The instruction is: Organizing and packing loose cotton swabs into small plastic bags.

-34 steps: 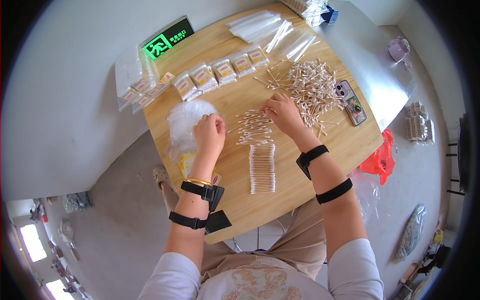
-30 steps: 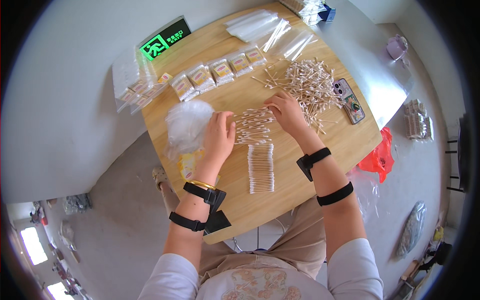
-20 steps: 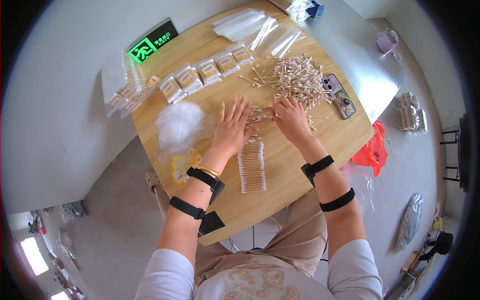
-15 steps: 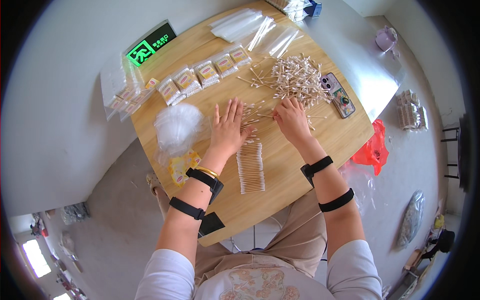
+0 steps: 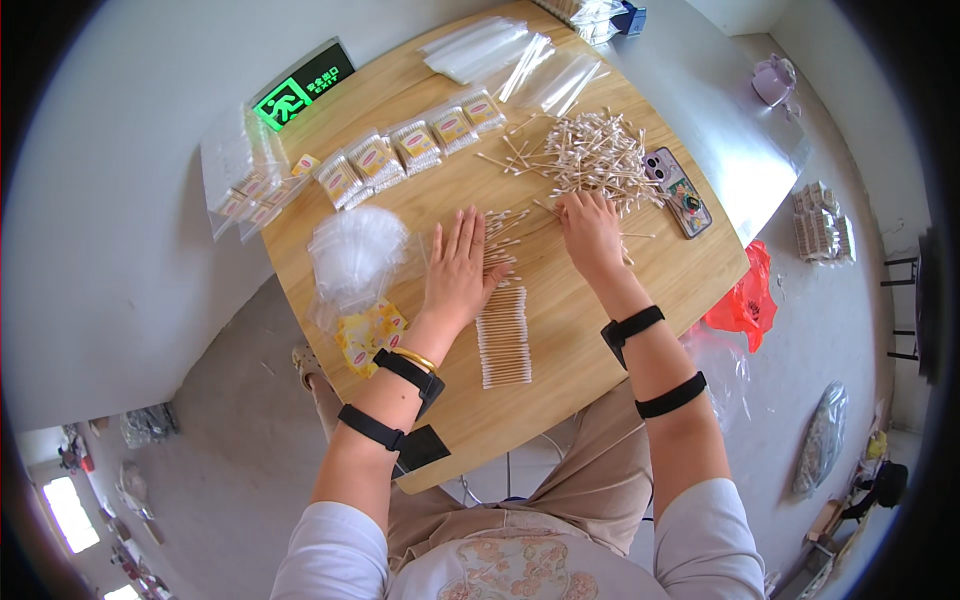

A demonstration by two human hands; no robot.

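My left hand (image 5: 458, 268) lies flat and open on the wooden table (image 5: 580, 330), fingers spread, its edge against a small loose bunch of cotton swabs (image 5: 503, 240). Below that bunch lies a neat row of aligned swabs (image 5: 504, 336). My right hand (image 5: 591, 232) rests palm down, fingers apart, at the near edge of a big loose pile of swabs (image 5: 598, 155). Neither hand grips anything.
A heap of clear small bags (image 5: 355, 252) and yellow labels (image 5: 368, 331) lie left of my left hand. Filled swab packets (image 5: 410, 148) line the far side, long clear bags (image 5: 520, 58) beyond. A phone (image 5: 679, 190) lies at right, a green exit sign (image 5: 300, 90) on the floor.
My left hand left the heap of clear bags and moved right to the loose swabs, now flat beside them. My right hand shifted slightly toward the big pile.
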